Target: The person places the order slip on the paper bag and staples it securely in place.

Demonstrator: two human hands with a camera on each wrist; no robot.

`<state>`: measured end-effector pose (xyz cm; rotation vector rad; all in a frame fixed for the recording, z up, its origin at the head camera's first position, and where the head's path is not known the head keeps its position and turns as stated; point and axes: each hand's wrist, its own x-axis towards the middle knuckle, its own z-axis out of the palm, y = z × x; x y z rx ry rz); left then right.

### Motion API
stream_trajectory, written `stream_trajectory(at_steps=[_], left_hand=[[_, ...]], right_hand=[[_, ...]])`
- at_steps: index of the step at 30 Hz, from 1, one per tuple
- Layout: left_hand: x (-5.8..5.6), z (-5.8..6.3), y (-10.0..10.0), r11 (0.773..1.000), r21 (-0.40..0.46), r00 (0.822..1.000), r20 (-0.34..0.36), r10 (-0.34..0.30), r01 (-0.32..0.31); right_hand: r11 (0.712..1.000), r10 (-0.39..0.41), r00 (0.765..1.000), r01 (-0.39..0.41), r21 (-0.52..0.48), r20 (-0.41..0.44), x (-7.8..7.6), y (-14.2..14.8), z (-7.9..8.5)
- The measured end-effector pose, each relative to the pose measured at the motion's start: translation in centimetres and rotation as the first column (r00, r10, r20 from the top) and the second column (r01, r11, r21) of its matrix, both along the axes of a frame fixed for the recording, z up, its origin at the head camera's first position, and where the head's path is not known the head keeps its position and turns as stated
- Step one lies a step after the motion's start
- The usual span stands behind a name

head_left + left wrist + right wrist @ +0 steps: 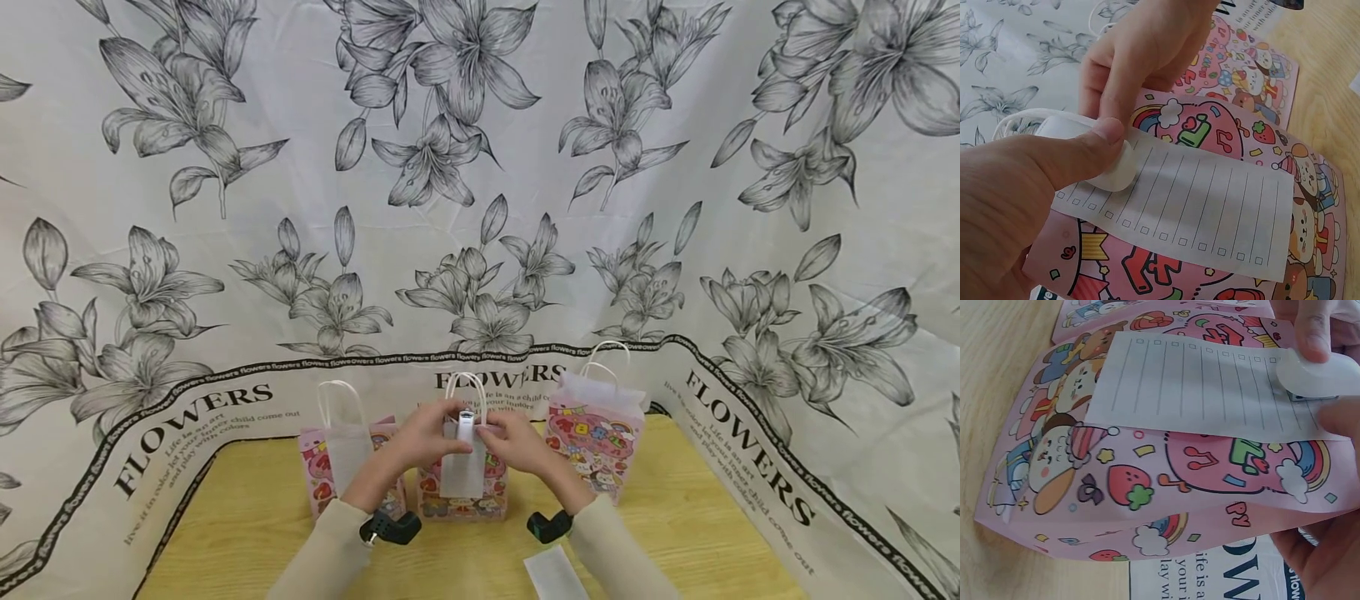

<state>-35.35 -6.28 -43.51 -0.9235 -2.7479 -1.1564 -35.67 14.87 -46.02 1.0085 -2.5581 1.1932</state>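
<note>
- Sleeved forearms reach forward, angling inward.
- Left hand pinches, its thumb in front.
- Right hand, just beside it, grips with thumb straight and fingers bent.

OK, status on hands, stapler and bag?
Left hand gripping white stapler at lined checklist end. Right hand holding top edge of pink gift bag. No obstruction visible.

Comes to 3 pink printed bags, 3 white paper slips, 1 small white stapler-like tool, 2 bare hands, 2 black wrist devices and 2 sleeves at 1 table, plus 3 large "FLOWERS" headings on patterned cloth.
</note>
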Motion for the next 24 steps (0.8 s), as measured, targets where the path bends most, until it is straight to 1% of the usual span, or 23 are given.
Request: stream_trajectory(at_steps=[4, 10, 13, 17, 21, 24], left_hand=[[0.0, 0.1, -0.1, 1.000, 0.019, 1.000, 0.001, -0.016, 0.016], [-0.2, 0.0, -0.1, 0.999, 0.029, 0.999, -0.021, -0.030, 0.030], [-0.4, 0.0, -0.1, 0.999, 0.013, 0.999, -0.039, -0.035, 0.035], [-0.5, 0.2, -0.2, 0.999, -0.025, 0.997, -0.068, -0.042, 0.040], [-0.5, 0.2, -0.2, 0.996, -0.074, 0.997, -0.064, -0.043, 0.038], [-0.5, 0.3, -0.1, 0.994, -0.098, 0.997, -0.062, -0.053, 0.046]], right_hand=[[0.996, 0.006, 0.997, -0.013, 0.086, 0.079, -0.3, 0.1, 0.5], [0.981, 0.034, 0.987, -0.062, 0.182, 0.155, -0.7, 0.2, 1.5], [0.977, 0.047, 0.986, -0.079, 0.197, 0.160, -0.9, 0.1, 1.9], [0.979, 0.048, 0.987, -0.077, 0.190, 0.155, -1.0, -0.1, 2.1], [0.979, 0.036, 0.986, -0.068, 0.193, 0.162, -0.8, -0.2, 2.0], [0.976, 0.050, 0.987, -0.081, 0.204, 0.152, -0.8, -0.2, 1.9]])
